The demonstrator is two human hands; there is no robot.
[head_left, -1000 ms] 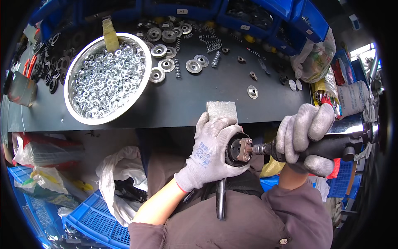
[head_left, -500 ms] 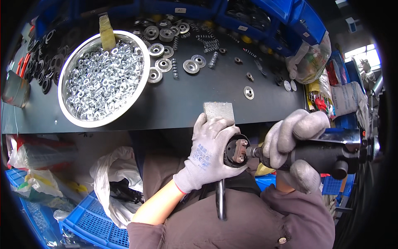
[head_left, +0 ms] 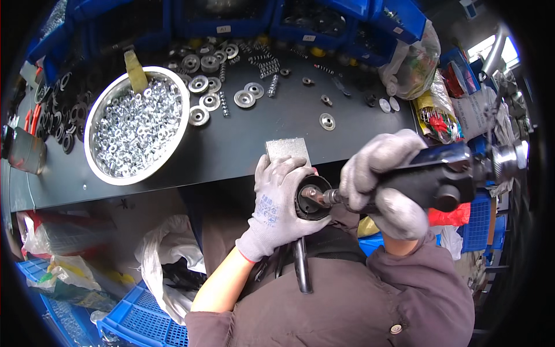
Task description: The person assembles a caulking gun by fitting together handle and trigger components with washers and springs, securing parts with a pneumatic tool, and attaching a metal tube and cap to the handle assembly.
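My left hand (head_left: 276,202), in a pale knit work glove, is closed around a round black housing (head_left: 305,211). A small brownish metal piece (head_left: 314,195) shows inside its opening. From below the hand a black rod (head_left: 302,267) slants down toward my lap. In my right hand (head_left: 378,179), gloved the same way, is a black power driver (head_left: 425,188), held nearly level. Its metal tip (head_left: 332,197) reaches the fastener area of the brownish piece; the exact contact is too small to make out. Just beyond my left fingers a grey metal block (head_left: 289,148) sits at the table edge.
A steel bowl (head_left: 186,110) full of small nuts stands left on the dark table (head_left: 243,141). Metal discs (head_left: 245,99) and springs (head_left: 272,87) lie farther back, before blue bins (head_left: 222,17). A glass jar (head_left: 29,153) is far left; a plastic bag (head_left: 413,63) is back right.
The whole view has shifted and tilted slightly. The driver's rear end has risen, and the brownish piece in the housing appears at a different angle. Both hands keep their holds.
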